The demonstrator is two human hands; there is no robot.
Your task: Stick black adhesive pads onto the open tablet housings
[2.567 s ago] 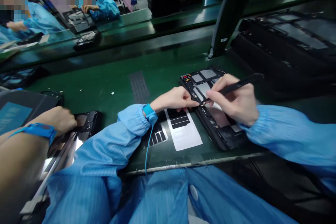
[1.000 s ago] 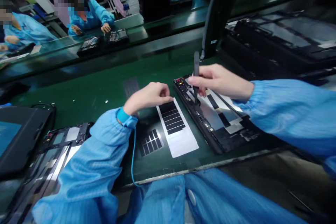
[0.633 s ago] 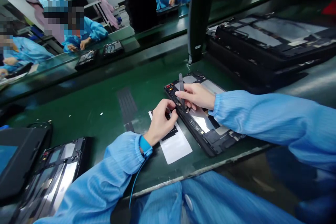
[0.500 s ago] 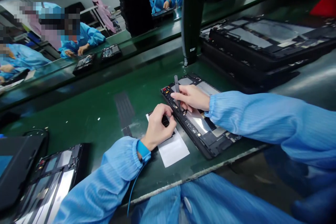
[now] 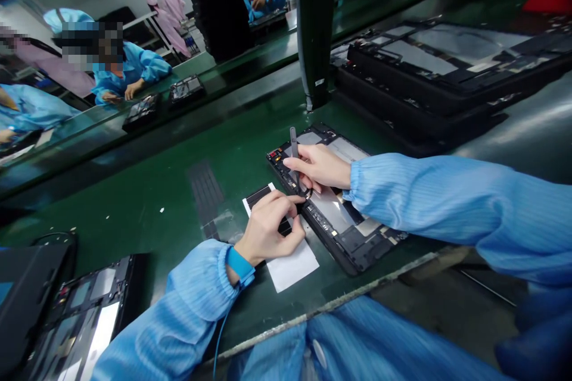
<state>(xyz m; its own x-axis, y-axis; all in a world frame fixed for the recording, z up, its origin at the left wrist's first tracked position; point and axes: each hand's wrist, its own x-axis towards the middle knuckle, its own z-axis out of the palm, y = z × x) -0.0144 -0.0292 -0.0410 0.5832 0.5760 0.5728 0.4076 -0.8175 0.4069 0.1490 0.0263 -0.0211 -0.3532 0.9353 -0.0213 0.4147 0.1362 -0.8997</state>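
An opened tablet lies under the right hand, which pinches tweezers; the left hand, thumb and index apart, reaches its edge.

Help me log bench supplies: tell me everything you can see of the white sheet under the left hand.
The white sheet looks like thin paper, rectangular and flat, with black strips across its upper part and a bare lower end. It lies aslant on the green bench, left of the open device. The left hand hides its middle; whether they touch is unclear.
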